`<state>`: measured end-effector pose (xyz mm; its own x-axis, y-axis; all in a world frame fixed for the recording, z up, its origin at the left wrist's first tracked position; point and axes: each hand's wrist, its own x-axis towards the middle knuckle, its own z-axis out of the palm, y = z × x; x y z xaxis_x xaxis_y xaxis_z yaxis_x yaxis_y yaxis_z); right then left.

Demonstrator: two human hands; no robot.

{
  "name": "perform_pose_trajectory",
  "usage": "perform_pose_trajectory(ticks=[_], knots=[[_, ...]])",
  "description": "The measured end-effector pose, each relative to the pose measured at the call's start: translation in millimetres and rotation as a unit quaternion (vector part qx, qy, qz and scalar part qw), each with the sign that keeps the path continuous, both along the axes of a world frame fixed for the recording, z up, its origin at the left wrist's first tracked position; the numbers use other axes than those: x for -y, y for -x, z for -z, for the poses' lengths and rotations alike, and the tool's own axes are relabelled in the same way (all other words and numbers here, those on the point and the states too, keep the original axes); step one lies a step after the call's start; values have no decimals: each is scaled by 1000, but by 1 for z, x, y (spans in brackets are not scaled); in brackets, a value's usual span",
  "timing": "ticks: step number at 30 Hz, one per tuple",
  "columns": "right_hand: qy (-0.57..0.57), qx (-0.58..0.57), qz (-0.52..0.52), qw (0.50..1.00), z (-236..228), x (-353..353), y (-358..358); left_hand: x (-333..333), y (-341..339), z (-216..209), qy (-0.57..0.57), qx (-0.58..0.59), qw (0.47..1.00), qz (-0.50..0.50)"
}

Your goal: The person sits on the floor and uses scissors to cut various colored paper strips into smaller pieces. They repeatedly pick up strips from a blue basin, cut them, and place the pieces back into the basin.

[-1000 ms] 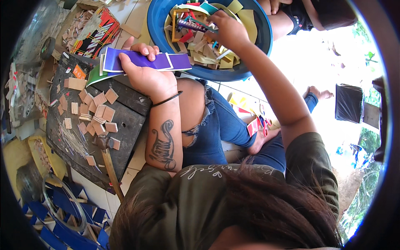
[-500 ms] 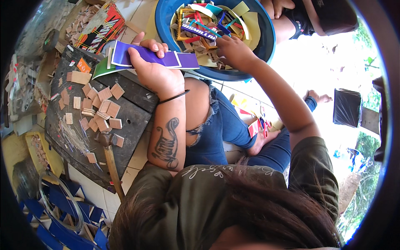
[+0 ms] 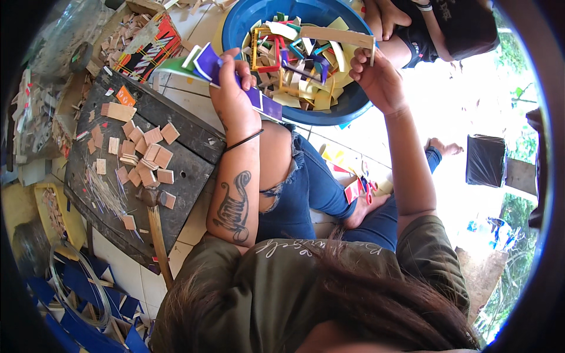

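Note:
My left hand (image 3: 234, 97) is closed around several flat strips, purple (image 3: 207, 62) and green (image 3: 176, 67) with pale edges, fanned out beside the basin's left rim. My right hand (image 3: 382, 83) is raised over the basin's right side. Its fingers pinch the short end of a thin wooden L-shaped piece (image 3: 336, 35), whose long arm reaches left over the basin. Below it, the blue basin (image 3: 234, 26) holds wooden blocks, yellow curled strips and coloured frames, among them a red and yellow frame (image 3: 265, 53).
Left of my knee, a dark board (image 3: 194, 203) carries small wooden blocks (image 3: 159, 154), loose bristle-like slivers and a hammer (image 3: 158, 235). Red-handled scissors (image 3: 369, 187) lie by my foot. Another person's hand (image 3: 391, 20) is beyond the basin. Blue-and-wood pieces (image 3: 76, 276) fill the lower left.
My right hand has come up out of the basin and moved right, now with the wooden L-shaped piece. My left hand has turned, tilting the strips. The basin's contents have shifted.

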<state>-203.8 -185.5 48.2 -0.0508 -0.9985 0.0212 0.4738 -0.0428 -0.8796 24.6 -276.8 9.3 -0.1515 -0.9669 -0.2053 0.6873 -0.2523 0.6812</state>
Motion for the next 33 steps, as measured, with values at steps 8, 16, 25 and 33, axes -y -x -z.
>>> perform_pose_trajectory(ticks=[8, 16, 25, 33], knots=[[54, 115, 9, 992, -6, -2, -18, -3, 7, -1, 70, 75, 991, 84], [51, 144, -17, 988, -10, 8, -37, -5, 8, -6, 74, 66, 994, 55], [-59, -2, -13, 998, 18, 32, -28, -7, 7, -4, 164, 88, 981, 50], [-197, -770, -8, 607, 94, 50, -13, -6, 7, -3, 190, 135, 972, 31]])
